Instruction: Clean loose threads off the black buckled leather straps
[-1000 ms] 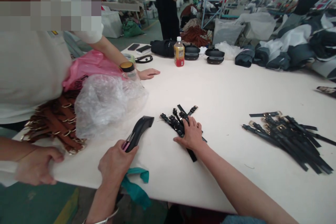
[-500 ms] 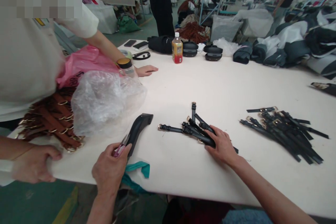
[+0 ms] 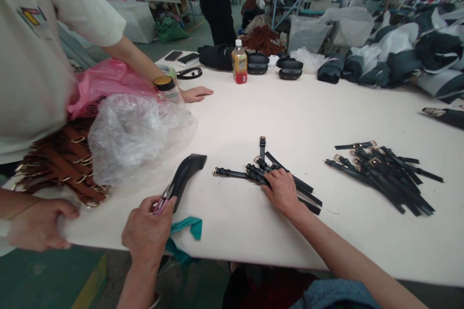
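My left hand (image 3: 148, 227) is closed around a small pair of scissors (image 3: 159, 204) with pinkish-purple handles, its blades pointing up and right. Beside the blades is a curved black strap-like piece (image 3: 186, 176), whose lower end meets my thumb; whether I also grip it, I cannot tell. A loose group of narrow black buckle straps (image 3: 232, 173) lies before me, gold buckles mostly to the left. Over them is my right hand (image 3: 282, 190), fingers curled on the straps and hiding their middles. A teal cloth strip (image 3: 190, 224) lies by the table edge, right of my left hand.
Another pile of black buckle straps (image 3: 387, 174) lies at right. On the left are brown straps (image 3: 68, 164), a clear plastic bag (image 3: 130, 140), a jar (image 3: 168, 89) and a co-worker's hand (image 3: 197, 94). A drink bottle (image 3: 239, 63) stands at the back of the white table (image 3: 246, 125).
My right hand has slid left along the black straps, uncovering their right-hand ends. My left hand keeps its hold on the scissors. The whole view has shifted slightly.
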Demonstrator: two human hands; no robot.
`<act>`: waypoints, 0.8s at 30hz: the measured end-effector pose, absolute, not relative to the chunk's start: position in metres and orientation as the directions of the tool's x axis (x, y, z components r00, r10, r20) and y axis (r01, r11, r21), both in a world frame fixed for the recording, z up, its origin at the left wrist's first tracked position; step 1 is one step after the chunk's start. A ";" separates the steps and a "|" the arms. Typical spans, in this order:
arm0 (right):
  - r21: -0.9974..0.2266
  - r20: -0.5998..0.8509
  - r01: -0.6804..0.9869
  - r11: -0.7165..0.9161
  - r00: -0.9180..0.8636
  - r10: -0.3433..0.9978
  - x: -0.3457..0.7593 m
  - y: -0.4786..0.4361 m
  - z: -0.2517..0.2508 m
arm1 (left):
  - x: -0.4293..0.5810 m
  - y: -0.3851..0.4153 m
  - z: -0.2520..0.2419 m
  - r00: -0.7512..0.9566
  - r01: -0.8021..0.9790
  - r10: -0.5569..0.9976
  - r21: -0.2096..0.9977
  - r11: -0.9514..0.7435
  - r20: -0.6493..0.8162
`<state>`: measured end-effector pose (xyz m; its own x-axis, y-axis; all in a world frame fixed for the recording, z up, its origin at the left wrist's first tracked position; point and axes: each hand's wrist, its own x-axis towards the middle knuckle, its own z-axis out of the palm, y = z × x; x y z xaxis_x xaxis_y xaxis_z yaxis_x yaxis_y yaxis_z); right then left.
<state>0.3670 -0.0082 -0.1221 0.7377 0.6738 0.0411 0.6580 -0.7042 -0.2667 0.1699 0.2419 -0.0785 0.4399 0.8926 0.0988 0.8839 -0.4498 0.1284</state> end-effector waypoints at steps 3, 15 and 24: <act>-0.275 0.013 0.638 -0.719 0.751 0.660 0.367 0.001 -0.118 | 0.167 0.242 -0.082 0.438 0.883 0.889 0.123 -0.453 0.135; -0.597 0.007 0.626 -0.501 0.629 0.778 0.299 -0.058 -0.140 | 0.156 0.223 -0.090 0.420 0.743 0.812 0.361 -0.564 0.405; -0.556 0.143 0.677 -0.481 0.649 0.748 0.294 -0.040 -0.158 | 0.165 0.161 -0.107 0.598 0.629 0.800 0.638 -0.444 -0.032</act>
<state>0.2942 -0.0402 -0.1583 0.6485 0.7477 0.1425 0.6772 -0.4813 -0.5565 0.1647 0.1611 -0.1075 0.5985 0.8005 -0.0319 0.6285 -0.4445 0.6383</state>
